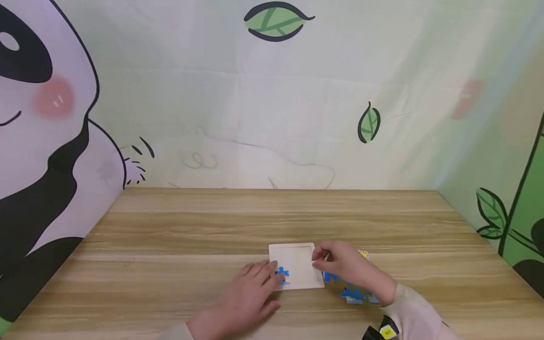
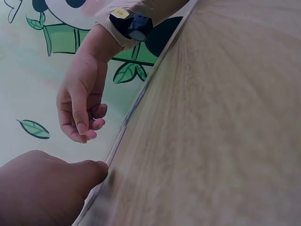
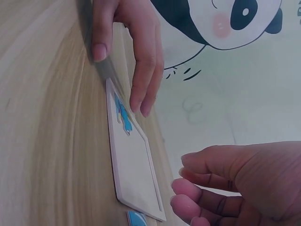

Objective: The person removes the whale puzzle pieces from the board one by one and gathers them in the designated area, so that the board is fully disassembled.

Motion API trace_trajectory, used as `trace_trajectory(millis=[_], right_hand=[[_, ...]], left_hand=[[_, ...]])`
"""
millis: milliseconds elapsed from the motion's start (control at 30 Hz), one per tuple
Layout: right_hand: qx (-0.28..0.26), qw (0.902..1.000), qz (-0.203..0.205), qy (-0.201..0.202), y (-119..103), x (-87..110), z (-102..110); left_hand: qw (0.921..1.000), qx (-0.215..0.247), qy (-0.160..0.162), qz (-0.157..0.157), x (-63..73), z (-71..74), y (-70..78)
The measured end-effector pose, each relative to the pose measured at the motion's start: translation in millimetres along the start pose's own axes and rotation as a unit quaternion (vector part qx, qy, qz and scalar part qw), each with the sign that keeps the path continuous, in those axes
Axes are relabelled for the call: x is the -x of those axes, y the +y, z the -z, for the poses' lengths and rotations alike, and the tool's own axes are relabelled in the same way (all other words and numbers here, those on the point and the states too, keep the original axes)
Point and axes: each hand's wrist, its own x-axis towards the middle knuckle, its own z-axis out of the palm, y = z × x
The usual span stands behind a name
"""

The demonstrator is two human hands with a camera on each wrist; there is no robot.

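Note:
A shallow pale wooden puzzle tray (image 1: 299, 257) lies flat on the table. One blue puzzle piece (image 1: 281, 271) sits inside it at the near left corner. My left hand (image 1: 246, 300) rests with extended fingers over the tray's left edge, fingertips by that piece. Above the tray's right edge hovers my right hand (image 1: 346, 264), its fingers loosely bent. The right wrist view shows nothing between the thumb and fingers of the right hand (image 3: 235, 181). Loose puzzle pieces (image 1: 352, 294) lie right of the tray, partly hidden under the right hand and forearm.
The wood-grain table (image 1: 191, 222) extends to a printed cloth backdrop (image 1: 255, 118) with a panda and leaves. A dark wrist device (image 1: 382, 328) with a yellow label is strapped at the right sleeve.

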Motion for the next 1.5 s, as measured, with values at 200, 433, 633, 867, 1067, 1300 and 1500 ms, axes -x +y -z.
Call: trace_trajectory(millis=[200, 433, 633, 867, 1067, 1300, 1500], right_hand=[[0.003, 0.9999, 0.011, -0.001, -3, -7.0, -8], [-0.006, 0.9999, 0.011, -0.006, -8, -14.9, -17], [-0.014, 0.9997, 0.014, -0.014, -12, -20.9, -24], [-0.016, 0.9993, 0.024, -0.023, -16, -28.7, -33], [0.018, 0.9995, 0.018, -0.016, -21, -34.6, -42], [0.045, 0.9984, 0.031, -0.013, -24, -36.5, -46], [0.042, 0.9988, 0.018, -0.019, -25, -37.8, -48]], left_hand=[[0.9992, -0.016, 0.034, -0.011, -0.8, -4.3, -7.1], [0.9986, -0.005, 0.051, -0.009, -2.4, -6.9, -12.6], [0.9984, -0.002, 0.055, -0.013, -3.7, -9.1, -14.3], [0.9975, 0.001, 0.068, -0.016, -3.2, -10.6, -15.0], [0.9954, 0.004, 0.094, -0.018, -4.4, -12.6, -16.0], [0.9922, 0.006, 0.122, -0.026, -5.3, -14.2, -16.5], [0.9908, 0.002, 0.133, -0.026, -4.2, -14.8, -16.6]])
